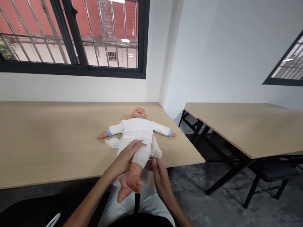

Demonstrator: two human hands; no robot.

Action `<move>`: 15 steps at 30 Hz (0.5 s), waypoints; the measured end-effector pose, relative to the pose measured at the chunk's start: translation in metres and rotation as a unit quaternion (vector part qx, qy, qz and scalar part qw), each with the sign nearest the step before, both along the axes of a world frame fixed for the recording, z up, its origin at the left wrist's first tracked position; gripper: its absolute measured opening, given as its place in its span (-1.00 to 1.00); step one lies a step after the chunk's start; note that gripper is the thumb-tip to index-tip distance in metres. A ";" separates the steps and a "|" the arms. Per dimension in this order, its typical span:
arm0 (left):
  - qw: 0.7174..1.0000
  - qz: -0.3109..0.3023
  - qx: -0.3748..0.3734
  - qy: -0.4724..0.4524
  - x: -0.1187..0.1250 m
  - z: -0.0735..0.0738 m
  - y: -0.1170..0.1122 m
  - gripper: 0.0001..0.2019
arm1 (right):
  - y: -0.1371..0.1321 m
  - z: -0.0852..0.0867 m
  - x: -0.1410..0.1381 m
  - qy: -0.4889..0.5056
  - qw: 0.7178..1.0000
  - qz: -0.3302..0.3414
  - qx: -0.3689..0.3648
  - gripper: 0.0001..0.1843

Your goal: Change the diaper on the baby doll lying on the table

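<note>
A baby doll (138, 126) in a white garment with blue cuffs lies on its back on the wooden table (47, 138), arms spread, its bare legs hanging over the near edge. My left hand (129, 154) rests flat on the doll's white-clad thigh, fingers stretched out. My right hand (158, 173) is beside the doll's right side at the table's edge, fingers pressed against the loose white cloth (155, 149) there. Whether it grips the cloth is hidden.
A second wooden table (248, 126) on black legs stands to the right across a gap of grey floor. A barred window (71, 34) is in the wall behind the first table. A white curved object (53, 219) shows at the bottom left.
</note>
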State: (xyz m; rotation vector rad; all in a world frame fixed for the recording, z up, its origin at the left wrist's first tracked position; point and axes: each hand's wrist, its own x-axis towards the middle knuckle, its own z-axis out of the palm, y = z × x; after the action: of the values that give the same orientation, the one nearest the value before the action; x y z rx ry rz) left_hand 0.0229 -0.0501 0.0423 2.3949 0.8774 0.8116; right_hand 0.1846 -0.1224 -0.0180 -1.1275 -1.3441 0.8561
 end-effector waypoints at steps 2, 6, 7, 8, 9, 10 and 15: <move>0.999 0.017 0.013 0.038 0.006 -0.003 -0.009 -0.43 | 0.000 0.004 0.005 0.130 0.987 0.022 -0.088 -0.50; 0.984 0.082 0.064 0.144 0.022 -0.012 -0.021 -0.38 | -0.002 0.011 0.009 0.204 0.964 0.055 -0.161 -0.34; 0.978 0.099 0.082 0.165 0.023 -0.014 -0.025 -0.37 | -0.002 0.012 0.011 0.207 0.964 0.063 -0.157 -0.29; 0.971 0.124 0.098 0.181 0.023 -0.017 -0.029 -0.36 | -0.002 0.014 0.013 0.208 0.964 0.071 -0.153 -0.26; 0.962 0.159 0.107 0.192 0.021 -0.019 -0.034 -0.34 | -0.001 0.016 0.016 0.207 0.964 0.072 -0.150 -0.24; 0.953 0.201 0.106 0.198 0.018 -0.021 -0.039 -0.34 | 0.000 0.019 0.020 0.206 0.964 0.066 -0.153 -0.24; 0.931 0.334 -0.032 0.146 -0.017 -0.023 -0.061 -0.37 | 0.008 0.030 0.046 0.171 0.971 -0.006 -0.167 -0.32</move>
State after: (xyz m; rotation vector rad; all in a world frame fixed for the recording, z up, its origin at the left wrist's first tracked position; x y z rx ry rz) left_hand 0.0057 -0.1107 0.0196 2.1885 1.8685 0.6341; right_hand 0.2305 -0.1139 0.0122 -1.1753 -0.9290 1.2382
